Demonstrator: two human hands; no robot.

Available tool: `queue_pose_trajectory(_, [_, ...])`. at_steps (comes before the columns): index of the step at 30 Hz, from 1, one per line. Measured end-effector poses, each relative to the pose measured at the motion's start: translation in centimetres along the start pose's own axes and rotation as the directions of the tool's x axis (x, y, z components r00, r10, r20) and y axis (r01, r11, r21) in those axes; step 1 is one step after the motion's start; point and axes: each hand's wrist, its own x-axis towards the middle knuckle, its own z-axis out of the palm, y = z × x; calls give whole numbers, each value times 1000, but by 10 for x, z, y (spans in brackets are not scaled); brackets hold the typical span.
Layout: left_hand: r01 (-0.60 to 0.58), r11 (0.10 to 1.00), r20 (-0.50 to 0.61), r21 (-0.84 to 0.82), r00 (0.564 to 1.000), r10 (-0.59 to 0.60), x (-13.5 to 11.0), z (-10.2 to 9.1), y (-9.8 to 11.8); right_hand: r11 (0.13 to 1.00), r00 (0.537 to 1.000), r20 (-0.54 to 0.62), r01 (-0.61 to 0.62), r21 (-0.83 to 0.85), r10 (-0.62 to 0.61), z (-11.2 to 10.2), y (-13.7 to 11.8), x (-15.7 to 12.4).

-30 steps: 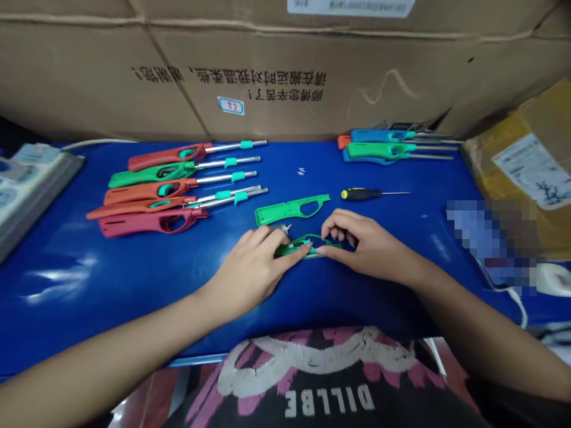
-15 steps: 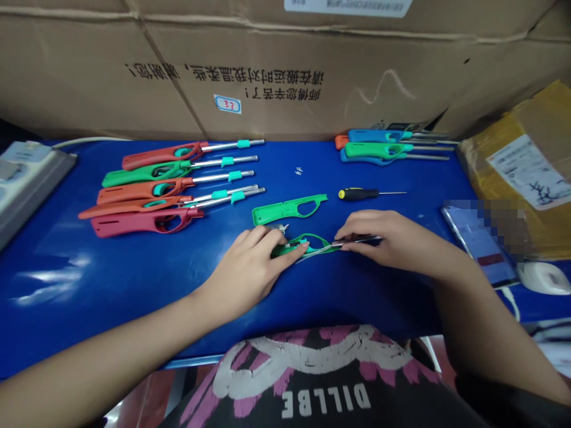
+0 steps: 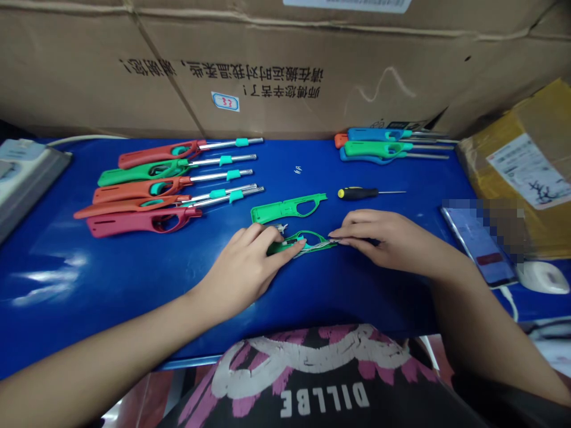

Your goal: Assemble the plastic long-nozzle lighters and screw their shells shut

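Note:
My left hand [image 3: 250, 255] is closed on an opened green lighter half-shell [image 3: 323, 233], holding it on the table with thumb and fingers. Inside it, a turquoise trigger and a dark part show beside my thumb. Thin pale wires [image 3: 314, 246] run along the shell to its narrow end. There my right hand [image 3: 375, 238] pinches a slim metal tube, mostly hidden by the fingers. Just beyond lies the other green half-shell [image 3: 274, 211], its inner side up. A small metal fitting [image 3: 282, 228] sticks out beside my left fingers.
Several assembled-looking lighters [image 3: 147, 190] lie at the left, and another group [image 3: 375, 148] at the back right. A black-and-yellow screwdriver [image 3: 357, 193] lies past my right hand. A phone [image 3: 477, 244], a white mouse [image 3: 544, 277] and a taped box [image 3: 530, 160] stand right. Cardboard [image 3: 267, 53] walls the back.
My right fingers have shifted slightly left along the shell's narrow end, and less of the metal tube shows. My left hand keeps its hold on the green half-shell.

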Motion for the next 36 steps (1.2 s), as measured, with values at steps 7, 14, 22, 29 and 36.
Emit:
queue_pose_trajectory(7, [7,1000,11,-1,1000,-7,0,0,0,999,999,9,44,-21,-43,2,0,0])
queue_pose_trajectory(14, [6,1000,0,-12,1000,-6,0,-1,0,999,1000,14,19,-29,-19,-1,0,-1])
queue_pose_trajectory(22, [14,1000,2,-17,1000,-14,1,-1,0,998,998,7,55,-27,-55,2,0,2])
queue_pose_trajectory(29, [25,1000,18,1,1000,-25,2,-1,1,999,999,-16,30,-41,-31,4,-4,4])
queue_pose_trajectory(36, [30,998,0,-50,1000,-30,2,-1,-1,1000,994,-109,26,-11,-27,12,-16,8])
